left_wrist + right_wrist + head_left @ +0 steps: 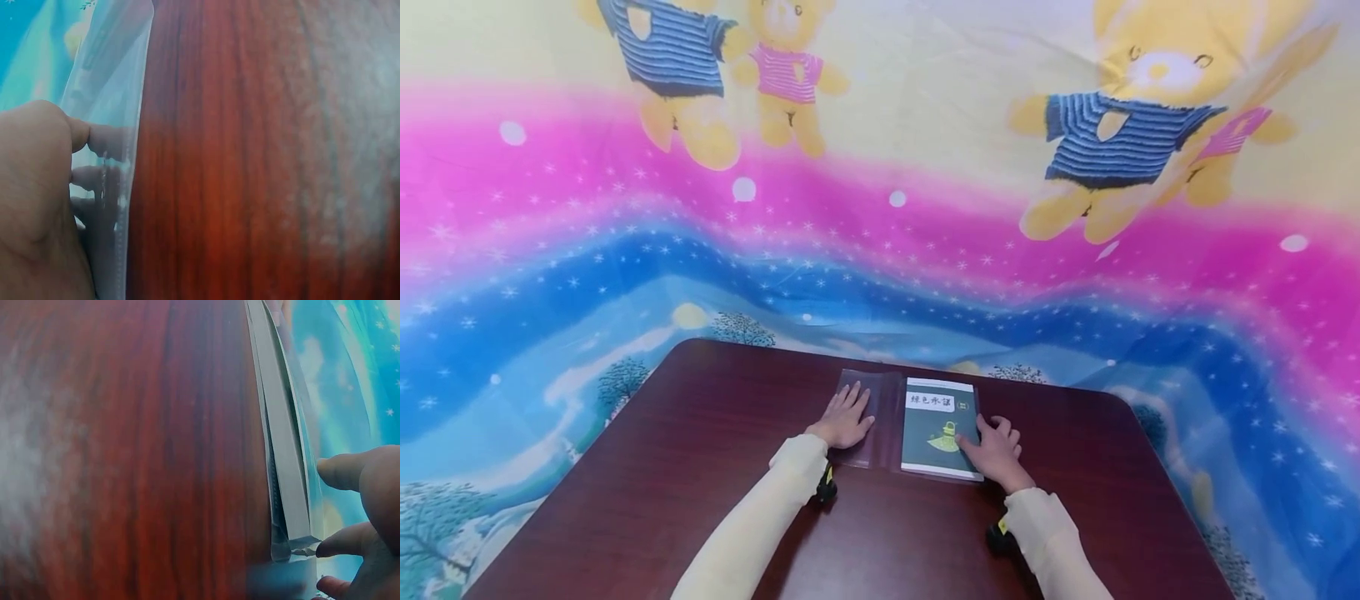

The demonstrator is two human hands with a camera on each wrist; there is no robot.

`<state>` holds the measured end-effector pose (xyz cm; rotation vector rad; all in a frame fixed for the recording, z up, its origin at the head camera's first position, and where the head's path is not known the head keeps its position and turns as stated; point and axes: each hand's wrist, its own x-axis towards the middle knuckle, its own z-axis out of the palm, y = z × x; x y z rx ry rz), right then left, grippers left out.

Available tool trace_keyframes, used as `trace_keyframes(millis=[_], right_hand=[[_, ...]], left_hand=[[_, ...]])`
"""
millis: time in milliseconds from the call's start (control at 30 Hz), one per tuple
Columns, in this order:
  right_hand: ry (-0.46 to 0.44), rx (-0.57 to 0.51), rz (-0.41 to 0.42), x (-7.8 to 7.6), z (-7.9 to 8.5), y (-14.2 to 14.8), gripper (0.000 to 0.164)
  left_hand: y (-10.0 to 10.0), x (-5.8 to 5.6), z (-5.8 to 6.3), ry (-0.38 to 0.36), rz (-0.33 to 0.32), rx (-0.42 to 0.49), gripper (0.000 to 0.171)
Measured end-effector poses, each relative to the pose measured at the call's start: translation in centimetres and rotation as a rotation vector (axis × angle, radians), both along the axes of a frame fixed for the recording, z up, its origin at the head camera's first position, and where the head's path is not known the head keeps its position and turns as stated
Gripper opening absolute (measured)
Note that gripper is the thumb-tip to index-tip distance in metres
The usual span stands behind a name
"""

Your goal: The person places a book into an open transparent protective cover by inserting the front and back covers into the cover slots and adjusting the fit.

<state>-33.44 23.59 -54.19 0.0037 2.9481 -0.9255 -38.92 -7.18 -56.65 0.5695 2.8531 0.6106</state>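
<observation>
A green book [921, 429] with a white title label and a yellow-green drawing lies face up on the table, inside the right side of a clear plastic book cover [891, 421] spread flat. My left hand [844, 418] rests on the cover's left flap, fingers spread. In the left wrist view, fingers show behind the flap's shiny plastic [115, 187]. My right hand [997, 452] touches the book's right side, thumb on the front and index fingertip at the edge. The right wrist view shows the pale page edges [284, 437], with fingertips right at the book's side and corner.
The dark red-brown wooden table [715, 425] has rounded far corners. Behind it hangs a fabric backdrop [880, 250] printed with bears and snowflakes, close to the far edge. Small black devices [826, 485] sit on both wrists, over cream sleeves.
</observation>
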Motion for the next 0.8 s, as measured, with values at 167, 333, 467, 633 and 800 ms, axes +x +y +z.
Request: trace_keyframes(millis=[167,333,467,633,800], right_hand=[[0.0,0.0,0.004,0.0,0.0,0.0,0.079],[0.069,-0.047,0.015,-0.2,0.2,0.1,0.076],[0.193,-0.147,0.063,-0.5,0.7,0.1,0.067],[0.287,-0.301,0.153,-0.9,1.4,-0.3,0.055],[0.199,-0.42,0.248,-1.1,2.0,-1.2,0.049]], left_hand=[[0.2,-0.4,-0.6,-0.014,0.026,-0.013,0.064],[0.5,-0.6,-0.8,-0.009,0.053,-0.03,0.064],[0.7,-0.6,-0.7,-0.009,0.06,-0.037,0.064],[0.8,-0.3,-0.2,-0.022,0.064,-0.059,0.063],[0.8,0.0,0.2,-0.025,0.064,-0.076,0.063]])
